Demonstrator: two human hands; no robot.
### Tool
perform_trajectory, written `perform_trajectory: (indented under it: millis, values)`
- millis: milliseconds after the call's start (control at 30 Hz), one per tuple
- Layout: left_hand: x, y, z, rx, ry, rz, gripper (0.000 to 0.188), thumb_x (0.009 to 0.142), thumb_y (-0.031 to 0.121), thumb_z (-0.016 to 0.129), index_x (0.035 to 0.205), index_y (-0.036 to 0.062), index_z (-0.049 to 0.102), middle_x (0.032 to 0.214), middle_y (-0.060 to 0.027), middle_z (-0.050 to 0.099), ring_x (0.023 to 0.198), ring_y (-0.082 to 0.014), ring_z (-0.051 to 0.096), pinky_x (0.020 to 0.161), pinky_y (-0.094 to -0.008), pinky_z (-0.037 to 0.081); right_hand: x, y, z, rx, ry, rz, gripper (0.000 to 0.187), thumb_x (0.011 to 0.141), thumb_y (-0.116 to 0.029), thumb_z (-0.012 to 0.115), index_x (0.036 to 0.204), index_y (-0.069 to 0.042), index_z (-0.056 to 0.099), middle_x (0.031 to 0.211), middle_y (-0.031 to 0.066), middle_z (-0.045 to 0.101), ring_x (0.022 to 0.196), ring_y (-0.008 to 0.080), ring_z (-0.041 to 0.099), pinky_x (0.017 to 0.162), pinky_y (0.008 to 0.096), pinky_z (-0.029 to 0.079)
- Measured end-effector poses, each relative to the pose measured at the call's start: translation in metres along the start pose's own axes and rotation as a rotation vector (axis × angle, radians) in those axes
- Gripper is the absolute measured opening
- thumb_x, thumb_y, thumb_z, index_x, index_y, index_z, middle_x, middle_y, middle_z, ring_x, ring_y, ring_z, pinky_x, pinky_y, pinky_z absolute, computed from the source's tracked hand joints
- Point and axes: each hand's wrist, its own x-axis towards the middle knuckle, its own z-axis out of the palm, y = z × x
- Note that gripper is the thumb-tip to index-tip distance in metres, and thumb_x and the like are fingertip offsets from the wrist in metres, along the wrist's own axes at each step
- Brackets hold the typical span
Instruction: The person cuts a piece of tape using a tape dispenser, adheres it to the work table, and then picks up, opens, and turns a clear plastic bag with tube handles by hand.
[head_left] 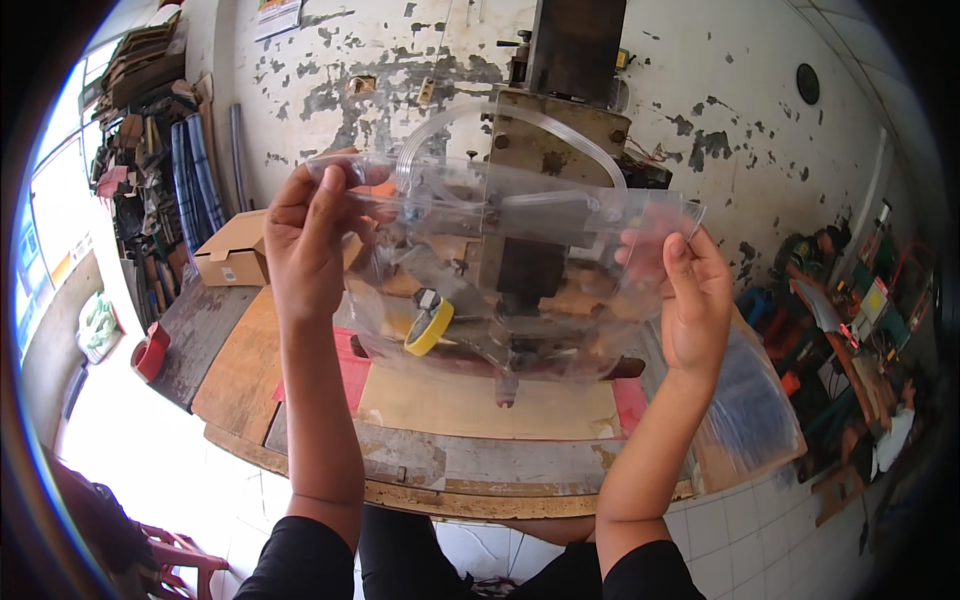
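Observation:
A clear plastic bag (590,265) with a see-through tubular handle (520,113) arching above its top edge is stretched out in front of me. My left hand (312,235) pinches its upper left corner between thumb and fingers. At the upper right corner my right hand (693,295) grips it the same way, some fingers showing through the film. Behind the bag stands a dark press machine (575,50), its lower part seen blurred through the plastic. A yellow ring-shaped part (428,328) shows at its lower left.
A tan sheet (480,405) lies over red material (630,400) on the wooden table (450,462). To the left are a cardboard box (233,250) and a red tape dispenser-like object (150,352). Stacked clear sheets (750,410) lie right. Other people (812,250) sit far right.

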Motion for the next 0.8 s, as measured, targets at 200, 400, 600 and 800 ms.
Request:
perform_trajectory:
  millis: [200, 400, 600, 800]
  values:
    - [-0.002, 0.025, -0.031, -0.077, -0.155, -0.068, 0.025, 0.102, 0.019, 0.058, 0.113, -0.0026, 0.064, 0.088, -0.0105, 0.072, 0.064, -0.0131, 0.067, 0.056, -0.0225, 0.048, -0.013, -0.005, 0.001, 0.088, -0.345, 0.069, 0.026, 0.095, -0.020, 0.071, 0.109, 0.001, 0.066, 0.088, 0.0131, 0.073, 0.073, 0.0187, 0.072, 0.063, 0.0270, 0.055]
    - [0.000, 0.029, -0.026, 0.152, -0.176, -0.124, 0.024, 0.100, 0.018, 0.061, 0.110, -0.0039, 0.066, 0.084, -0.0062, 0.072, 0.065, -0.0088, 0.067, 0.056, -0.0217, 0.048, -0.014, -0.017, 0.018, 0.035, 0.170, -0.016, 0.021, 0.095, -0.019, 0.071, 0.102, 0.000, 0.068, 0.087, 0.0108, 0.073, 0.073, 0.0162, 0.070, 0.059, 0.0236, 0.049]
    - [0.005, 0.012, -0.028, 0.204, -0.253, -0.190, 0.024, 0.100, 0.017, 0.062, 0.110, -0.0044, 0.065, 0.087, -0.0084, 0.072, 0.069, -0.0124, 0.069, 0.057, -0.0229, 0.049, -0.006, -0.003, 0.010, -0.038, 0.214, 0.004, 0.022, 0.095, -0.021, 0.070, 0.101, 0.000, 0.071, 0.088, 0.0095, 0.074, 0.071, 0.0129, 0.067, 0.061, 0.0212, 0.043]
    - [0.007, 0.004, -0.024, 0.220, -0.236, -0.221, 0.026, 0.101, 0.019, 0.060, 0.113, -0.0037, 0.063, 0.091, -0.0101, 0.073, 0.070, -0.0151, 0.071, 0.059, -0.0229, 0.048, -0.004, -0.006, 0.010, -0.106, 0.181, 0.019, 0.020, 0.094, -0.020, 0.070, 0.101, -0.001, 0.071, 0.087, 0.0082, 0.074, 0.071, 0.0116, 0.067, 0.063, 0.0225, 0.042]
